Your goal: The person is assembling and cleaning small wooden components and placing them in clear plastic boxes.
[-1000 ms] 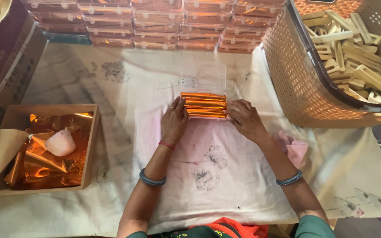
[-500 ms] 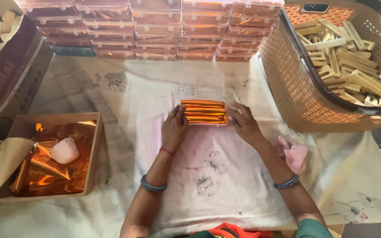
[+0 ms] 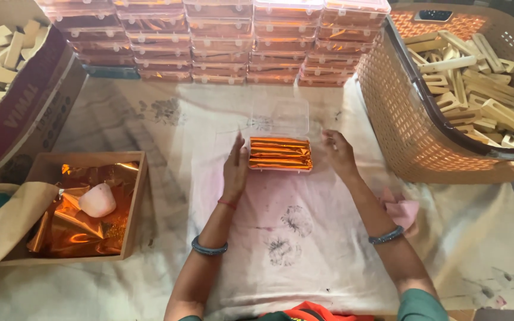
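Clear plastic box [image 3: 281,153] of orange foil-wrapped sticks sits at the cloth-covered surface's [image 3: 304,249] centre, lid up at 12 o'clock. Left hand [image 3: 235,169] flat against its side, right hand [image 3: 339,156] spread beside. A careless press might pinch foil in the lid.

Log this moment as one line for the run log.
left hand: touching clear box side | right hand: open, beside box | box: lid open, orange foil-wrapped sticks inside | on white cloth

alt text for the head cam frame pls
Two bare hands, left hand and right hand, flank an open clear plastic box of orange foil-wrapped bars on a cloth-covered table. Behind it stand stacked filled boxes; a basket of wooden blocks sits right.
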